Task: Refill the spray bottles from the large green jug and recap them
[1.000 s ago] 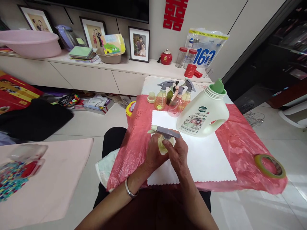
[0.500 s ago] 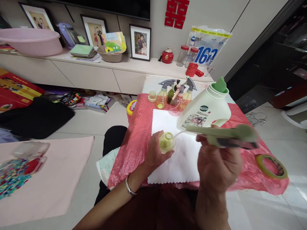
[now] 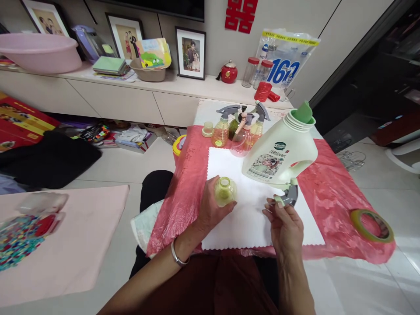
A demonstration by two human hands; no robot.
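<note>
My left hand [image 3: 211,208] is wrapped round a small yellow-green clear bottle [image 3: 225,197], whose neck is uncapped and points up toward me. Over the right part of the white scalloped mat [image 3: 243,227], my right hand [image 3: 287,223] pinches a pale green and grey trigger spray head [image 3: 290,194]. The spray head is apart from the bottle, and its dip tube is hard to make out. Just behind it stands a large cream detergent jug [image 3: 278,146] with a green spout [image 3: 303,112] in its open mouth.
Several spray bottles [image 3: 221,131] with grey triggers stand at the table's back left, beside a pale cap [image 3: 208,129]. A tape roll [image 3: 372,225] lies on the red plastic cover [image 3: 337,188] at right. Behind is a cabinet ledge with jars [image 3: 250,72] and frames [image 3: 190,53].
My right hand has turned the spray head and brought it lower, away from the bottle; its tube end was near the bottle's mouth before. The left hand still holds the bottle, now more upright.
</note>
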